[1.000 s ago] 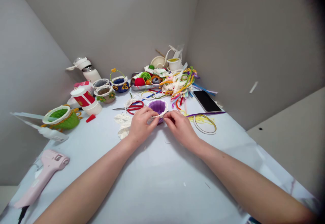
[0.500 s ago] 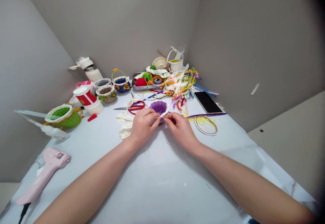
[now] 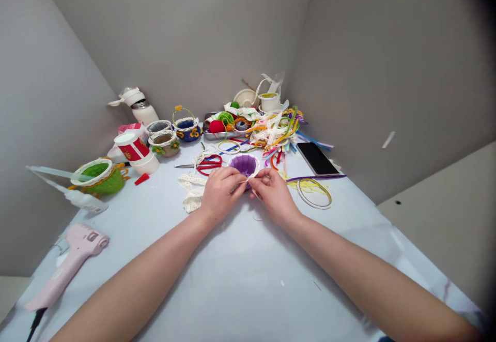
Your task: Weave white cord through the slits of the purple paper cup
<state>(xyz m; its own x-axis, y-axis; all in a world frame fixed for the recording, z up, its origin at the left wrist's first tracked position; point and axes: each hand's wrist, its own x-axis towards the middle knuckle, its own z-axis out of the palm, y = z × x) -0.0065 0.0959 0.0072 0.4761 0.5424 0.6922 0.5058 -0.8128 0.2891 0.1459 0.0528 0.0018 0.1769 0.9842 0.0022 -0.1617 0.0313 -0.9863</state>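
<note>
A small purple yarn-wrapped cup (image 3: pixel 244 165) with a white lace rim stands on the pale table (image 3: pixel 240 275). My left hand (image 3: pixel 220 192) curls against its near left side, fingers pinched on the lace trim (image 3: pixel 250 177). From the right, my right hand (image 3: pixel 273 193) meets it, fingertips pinching the same lace strip at the rim. The cup's near wall is hidden behind my fingers.
Red-handled scissors (image 3: pixel 204 165) and loose lace (image 3: pixel 192 192) lie left of the cup. A phone (image 3: pixel 316 158), hoops (image 3: pixel 313 192), a ribbon pile (image 3: pixel 276 127) and a yarn tray (image 3: pixel 225 125) sit behind. Finished baskets (image 3: pixel 96 176), a red cup (image 3: pixel 134 151) and a pink glue gun (image 3: pixel 65 269) are at left.
Both hands stayed on the cup's rim; the fingers shifted slightly along the lace. The view drifted a little.
</note>
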